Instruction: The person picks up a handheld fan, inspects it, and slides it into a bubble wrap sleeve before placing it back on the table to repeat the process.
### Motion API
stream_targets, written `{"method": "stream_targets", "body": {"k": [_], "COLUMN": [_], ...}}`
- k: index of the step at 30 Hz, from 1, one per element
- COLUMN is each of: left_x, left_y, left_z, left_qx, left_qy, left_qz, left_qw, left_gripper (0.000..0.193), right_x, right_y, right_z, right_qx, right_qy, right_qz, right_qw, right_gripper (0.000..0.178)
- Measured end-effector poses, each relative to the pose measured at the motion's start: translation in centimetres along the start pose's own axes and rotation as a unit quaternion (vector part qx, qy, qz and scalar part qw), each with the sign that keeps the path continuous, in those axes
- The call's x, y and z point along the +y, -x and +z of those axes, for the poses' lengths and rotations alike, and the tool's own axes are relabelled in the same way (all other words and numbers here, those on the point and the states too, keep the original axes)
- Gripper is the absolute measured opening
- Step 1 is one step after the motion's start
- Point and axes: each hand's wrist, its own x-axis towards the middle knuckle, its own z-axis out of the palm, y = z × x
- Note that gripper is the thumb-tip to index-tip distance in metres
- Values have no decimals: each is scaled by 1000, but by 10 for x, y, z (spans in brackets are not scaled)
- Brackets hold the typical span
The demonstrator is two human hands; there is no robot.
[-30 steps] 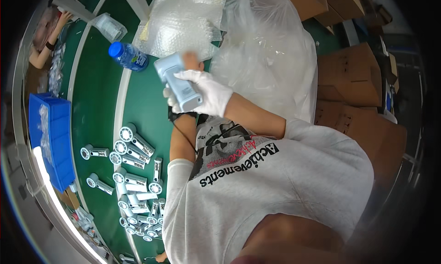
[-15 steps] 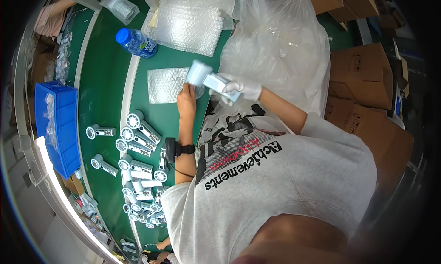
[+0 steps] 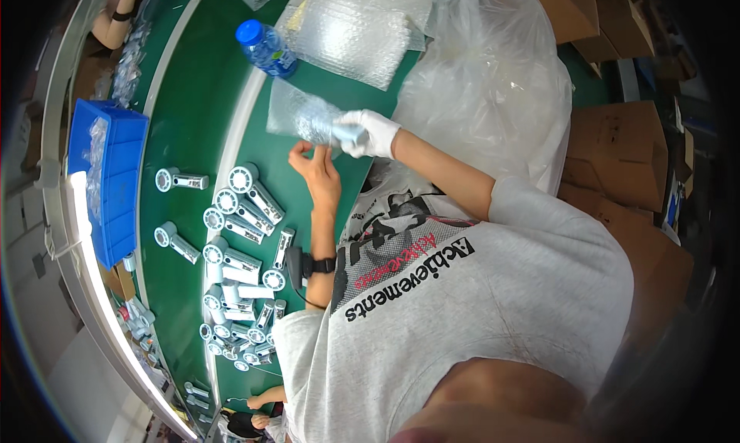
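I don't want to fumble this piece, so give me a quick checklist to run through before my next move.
1. Gloved right hand gripping the light-blue device: ok.
2. Device fully inside the bubble wrap: not ok; one end is outside it, in the glove.
3. Bare left hand holding the bubble wrap: cannot tell; its fingers are at the lower edge, contact unclear.
4. Cap on the blue bottle: ok.
5. Spare bubble wrap sheets nearby: ok, beyond the hands.

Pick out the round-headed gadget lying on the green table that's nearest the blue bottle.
The gadget at the top of the large cluster, handle slanting down-right; every other one lying there is farther from the bottle.
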Motion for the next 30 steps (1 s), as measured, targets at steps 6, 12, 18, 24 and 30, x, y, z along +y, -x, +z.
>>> {"method": "stream_targets", "body": {"k": [6, 12, 18, 24, 30], "left_x": [20, 41, 60, 28, 2], "left_y": [3, 30, 71, 67, 42], "left_z": [-38, -64, -73, -92, -84], "left_qx": [215, 163, 233, 320, 461], "left_qy": [76, 68, 203, 377, 527], "left_qz": [-144, -137, -377, -388, -334], "left_qw": [963, 975, 873, 778, 631], "left_gripper": [3, 3, 8, 33, 55], "right_x": [-24, -73, -36, -33, -33], "right_y": [-61, -199, -214, -192, -18], "right_z": [67, 110, 158, 143, 164], "right_qx": [-32, 110, 201, 37, -245], "right_qy": [99, 415, 643, 528, 628], "right_qz": [-247, -252, -339, -214, -252], "right_qw": [964, 867, 657, 821, 694], "right_gripper": [13, 30, 31, 28, 36]}}
